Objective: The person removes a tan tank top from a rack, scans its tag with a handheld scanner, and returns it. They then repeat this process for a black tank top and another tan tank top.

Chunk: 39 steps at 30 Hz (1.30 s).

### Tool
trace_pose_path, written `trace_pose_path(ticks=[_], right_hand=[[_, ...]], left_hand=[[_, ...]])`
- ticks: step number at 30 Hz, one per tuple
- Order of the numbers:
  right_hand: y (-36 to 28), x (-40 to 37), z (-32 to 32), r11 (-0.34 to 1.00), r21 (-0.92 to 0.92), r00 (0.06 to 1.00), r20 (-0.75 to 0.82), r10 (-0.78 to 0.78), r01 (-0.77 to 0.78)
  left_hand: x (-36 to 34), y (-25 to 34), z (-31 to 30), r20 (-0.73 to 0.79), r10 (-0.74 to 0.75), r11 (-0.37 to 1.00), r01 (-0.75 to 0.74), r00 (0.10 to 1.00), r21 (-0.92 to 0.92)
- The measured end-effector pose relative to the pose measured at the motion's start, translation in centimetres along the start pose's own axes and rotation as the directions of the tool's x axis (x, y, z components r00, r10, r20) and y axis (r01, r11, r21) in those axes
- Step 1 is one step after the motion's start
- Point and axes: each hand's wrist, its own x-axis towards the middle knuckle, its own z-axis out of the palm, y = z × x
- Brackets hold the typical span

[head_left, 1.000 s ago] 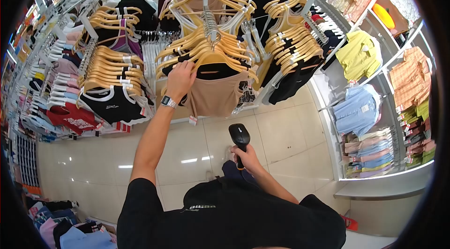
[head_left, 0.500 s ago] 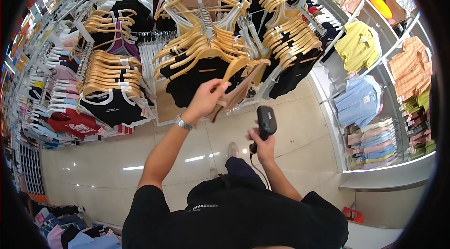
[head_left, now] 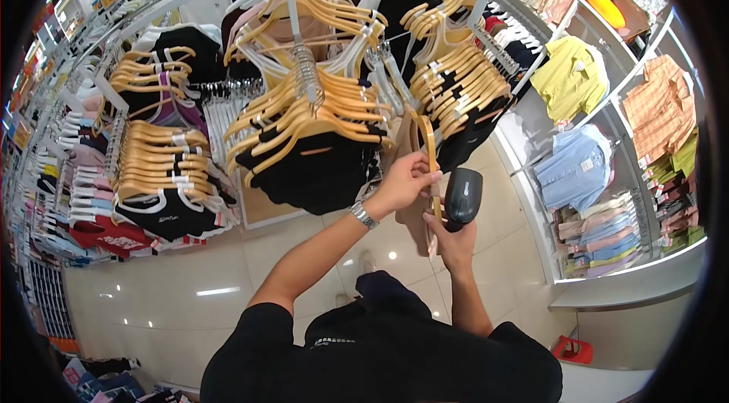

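My left hand [head_left: 406, 181], with a metal watch at the wrist, is closed on the lower end of a wooden hanger [head_left: 430, 141]. A beige top [head_left: 412, 225] hangs from that hanger, turned nearly edge-on to me. My right hand [head_left: 457, 242] is wrapped round a black barcode scanner [head_left: 464, 196], whose head points up and away from me. The thumb side of this hand is against the beige top's edge, just below my left fingers. Whether it also pinches the cloth is hard to see. Black tops [head_left: 319, 171] on wooden hangers hang just left of my hands.
Racks of black-and-white tops [head_left: 168, 213] stand on the left, and more hangers [head_left: 463, 80] fill the right arm of the stand. Wall shelving on the right holds a yellow shirt [head_left: 569, 80] and a blue shirt [head_left: 573, 164]. Tiled floor [head_left: 205, 274] lies beneath me.
My left hand has moved right and down, carrying the hanger and beige top away from the black tops. My right hand has brought the scanner up against the beige top.
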Motion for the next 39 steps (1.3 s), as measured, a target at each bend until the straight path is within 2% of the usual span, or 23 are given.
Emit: trace_pose_path(ticks=[1, 2, 5, 8, 10, 13, 14, 18, 21, 22, 25, 27, 30, 31, 33, 35, 38, 39], right_hand=[[0.3, 0.9, -0.7, 0.998, -0.070, 1.000, -0.009, -0.002, 0.002], [0.9, 1.9, -0.9, 0.991, -0.127, 0.994, -0.093, -0.050, 0.038], [-2.3, 4.2, -0.6, 0.984, -0.177, 0.989, -0.145, -0.027, 0.001], [-1.6, 8.0, -1.6, 0.970, -0.212, 0.973, -0.168, -0.157, 0.120], [-2.4, 10.2, -1.5, 0.963, -0.217, 0.971, -0.138, -0.195, 0.162], [-2.2, 13.1, -1.7, 0.966, -0.187, 0.975, -0.094, -0.200, 0.180], [-1.8, 14.2, -1.8, 0.961, -0.192, 0.972, -0.085, -0.220, 0.200], [-2.9, 17.4, -1.2, 0.954, -0.167, 0.965, -0.042, -0.259, 0.249], [-3.5, 20.2, -1.1, 0.954, -0.130, 0.960, -0.026, -0.277, 0.272], [-3.0, 21.7, -1.4, 0.967, -0.090, 0.970, -0.020, -0.241, 0.239], [-3.6, 25.2, -2.3, 0.951, -0.149, 0.962, 0.023, -0.270, 0.271], [-4.6, 27.1, -2.8, 0.940, -0.225, 0.967, 0.049, -0.252, 0.256], [-5.9, 29.7, -3.2, 0.939, -0.218, 0.963, 0.113, -0.245, 0.265], [-6.1, 30.7, -3.6, 0.936, -0.224, 0.960, 0.135, -0.246, 0.272], [-7.1, 32.5, -3.6, 0.915, -0.233, 0.937, 0.196, -0.288, 0.330], [-7.5, 34.3, -4.2, 0.923, -0.219, 0.940, 0.205, -0.274, 0.317], [-8.9, 36.5, -4.7, 0.925, -0.294, 0.962, 0.203, -0.184, 0.240], [-9.0, 37.7, -5.4, 0.914, -0.332, 0.963, 0.213, -0.168, 0.233]], left_hand=[[0.9, 0.3, 0.3, 0.001, -0.010, 0.999, 0.010, 1.000, 0.040], [1.9, 0.6, 0.5, 0.001, 0.016, 0.999, -0.016, 1.000, 0.044], [4.6, 2.8, 0.9, 0.027, 0.026, 0.979, -0.031, 0.999, 0.201], [7.6, 3.9, 1.2, -0.024, 0.077, 0.985, -0.073, 0.997, 0.158], [9.1, 5.0, 1.1, -0.057, 0.104, 0.987, -0.096, 0.993, 0.131], [11.3, 5.6, 0.4, -0.034, 0.181, 0.949, -0.166, 0.983, 0.267], [11.9, 5.4, 0.3, -0.028, 0.190, 0.964, -0.181, 0.981, 0.195], [11.6, 9.5, 0.3, -0.063, 0.092, 0.977, -0.078, 0.994, 0.197], [12.3, 8.4, -1.2, -0.036, 0.200, 0.960, -0.189, 0.979, 0.205], [11.4, 9.4, -1.9, 0.012, 0.275, 0.858, -0.251, 0.961, 0.449], [7.8, 14.0, -3.6, 0.064, 0.284, 0.793, -0.272, 0.957, 0.545], [6.1, 16.2, -6.2, 0.049, 0.308, 0.778, -0.281, 0.950, 0.562], [4.1, 19.7, -11.9, -0.102, 0.483, 0.728, -0.334, 0.870, 0.599], [3.7, 20.5, -14.3, -0.165, 0.544, 0.695, -0.332, 0.823, 0.638], [3.3, 21.2, -20.0, -0.327, 0.619, 0.653, -0.237, 0.714, 0.720], [4.4, 21.0, -25.4, -0.380, 0.732, 0.612, -0.299, 0.566, 0.732], [5.3, 21.8, -29.5, -0.317, 0.717, 0.474, -0.101, 0.620, 0.875], [5.8, 22.1, -30.3, -0.250, 0.700, 0.417, -0.099, 0.669, 0.903]])
